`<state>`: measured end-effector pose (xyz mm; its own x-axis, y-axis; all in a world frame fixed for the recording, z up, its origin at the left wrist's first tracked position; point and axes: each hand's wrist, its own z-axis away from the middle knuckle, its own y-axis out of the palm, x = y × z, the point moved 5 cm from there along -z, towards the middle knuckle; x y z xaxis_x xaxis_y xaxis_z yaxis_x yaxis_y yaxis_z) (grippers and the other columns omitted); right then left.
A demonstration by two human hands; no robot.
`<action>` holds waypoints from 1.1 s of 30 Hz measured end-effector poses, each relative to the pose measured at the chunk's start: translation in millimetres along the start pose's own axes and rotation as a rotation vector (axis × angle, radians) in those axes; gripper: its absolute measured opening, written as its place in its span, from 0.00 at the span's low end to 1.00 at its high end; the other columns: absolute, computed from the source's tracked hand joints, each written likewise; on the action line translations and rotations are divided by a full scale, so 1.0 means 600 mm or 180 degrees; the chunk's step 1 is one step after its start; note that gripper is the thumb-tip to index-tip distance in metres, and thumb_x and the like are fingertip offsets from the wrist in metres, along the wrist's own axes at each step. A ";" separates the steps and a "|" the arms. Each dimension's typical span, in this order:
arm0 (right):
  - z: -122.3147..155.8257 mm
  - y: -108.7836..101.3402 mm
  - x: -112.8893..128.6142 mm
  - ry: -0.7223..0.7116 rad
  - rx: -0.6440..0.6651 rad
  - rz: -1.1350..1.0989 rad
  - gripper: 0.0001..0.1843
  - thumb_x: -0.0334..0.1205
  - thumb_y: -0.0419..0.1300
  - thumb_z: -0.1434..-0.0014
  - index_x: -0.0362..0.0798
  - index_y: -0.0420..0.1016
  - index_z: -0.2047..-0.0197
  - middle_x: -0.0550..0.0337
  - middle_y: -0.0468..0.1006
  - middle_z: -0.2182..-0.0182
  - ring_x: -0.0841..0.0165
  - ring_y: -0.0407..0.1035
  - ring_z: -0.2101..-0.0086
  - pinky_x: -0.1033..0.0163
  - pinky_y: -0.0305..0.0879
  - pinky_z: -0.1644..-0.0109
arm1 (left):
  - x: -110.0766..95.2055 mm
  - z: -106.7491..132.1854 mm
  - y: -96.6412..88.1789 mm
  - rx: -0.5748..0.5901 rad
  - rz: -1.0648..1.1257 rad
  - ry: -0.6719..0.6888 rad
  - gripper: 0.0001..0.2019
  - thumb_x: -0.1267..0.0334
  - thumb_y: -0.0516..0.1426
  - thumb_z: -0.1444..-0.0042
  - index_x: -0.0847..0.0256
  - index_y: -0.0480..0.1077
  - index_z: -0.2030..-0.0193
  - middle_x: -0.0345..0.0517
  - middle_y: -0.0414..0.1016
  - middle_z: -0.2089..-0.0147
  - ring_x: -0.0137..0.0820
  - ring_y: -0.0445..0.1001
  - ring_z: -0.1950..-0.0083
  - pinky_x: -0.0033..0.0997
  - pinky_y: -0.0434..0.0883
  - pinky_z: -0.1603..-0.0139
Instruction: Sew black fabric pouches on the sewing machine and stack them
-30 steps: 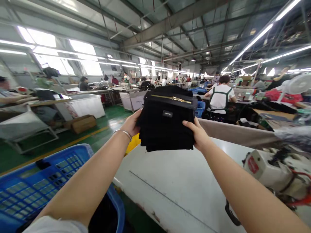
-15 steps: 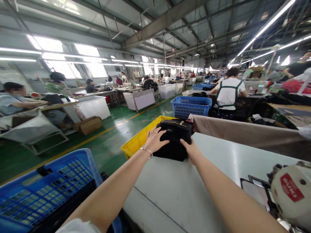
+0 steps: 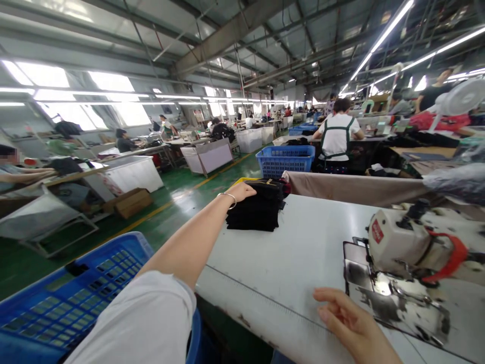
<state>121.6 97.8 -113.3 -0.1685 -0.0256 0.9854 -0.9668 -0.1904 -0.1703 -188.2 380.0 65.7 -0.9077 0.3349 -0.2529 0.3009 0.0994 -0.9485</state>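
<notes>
A stack of black fabric pieces [image 3: 258, 210] with a gold zipper on top lies at the far left corner of the white sewing table [image 3: 303, 253]. My left hand [image 3: 240, 191] is stretched out and rests on the stack's top left edge, fingers laid flat. My right hand [image 3: 350, 323] hovers low over the table's near edge, fingers loosely apart and holding nothing. A white sewing machine [image 3: 409, 242] stands to its right.
A blue plastic crate [image 3: 60, 298] sits at my lower left; another blue crate [image 3: 285, 160] and a yellow bin edge [image 3: 242, 180] lie beyond the table. A beige cloth [image 3: 352, 187] drapes the table's far side. Other workers sit at benches around a green floor.
The black stack went from held up in both hands to lying on the table. My right hand has let go and drawn back to the near edge; the left stays on it.
</notes>
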 end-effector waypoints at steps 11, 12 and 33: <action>0.084 -0.115 0.009 -0.0409 -0.0766 0.0875 0.18 0.55 0.57 0.35 0.55 0.80 0.51 0.54 0.79 0.49 0.59 0.73 0.49 0.56 0.70 0.43 | -0.290 0.193 0.005 -0.0546 -0.0272 0.0728 0.13 0.64 0.49 0.30 0.66 0.72 0.48 0.59 0.73 0.42 0.46 0.68 0.36 0.50 0.63 0.33; 0.087 -0.116 0.023 -0.0579 -0.0822 0.1074 0.18 0.53 0.56 0.34 0.55 0.79 0.49 0.54 0.78 0.47 0.59 0.72 0.47 0.54 0.69 0.42 | -0.319 0.242 0.040 -0.0328 -0.0213 0.0964 0.11 0.62 0.53 0.32 0.64 0.74 0.51 0.56 0.75 0.43 0.46 0.69 0.36 0.48 0.64 0.34; 0.149 -0.124 0.038 -0.0460 -0.1306 0.1084 0.17 0.50 0.61 0.38 0.51 0.70 0.50 0.52 0.79 0.55 0.58 0.74 0.55 0.51 0.73 0.51 | -0.425 0.350 0.201 0.1080 0.1083 0.0964 0.03 0.68 0.59 0.49 0.63 0.71 0.66 0.45 0.73 0.66 0.36 0.73 0.63 0.33 0.69 0.60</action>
<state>206.7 23.5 -77.9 -0.4847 -0.1588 0.8602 -0.8627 0.2494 -0.4400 18.1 109.8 -24.1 -0.6365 0.5542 -0.5364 0.4056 -0.3511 -0.8439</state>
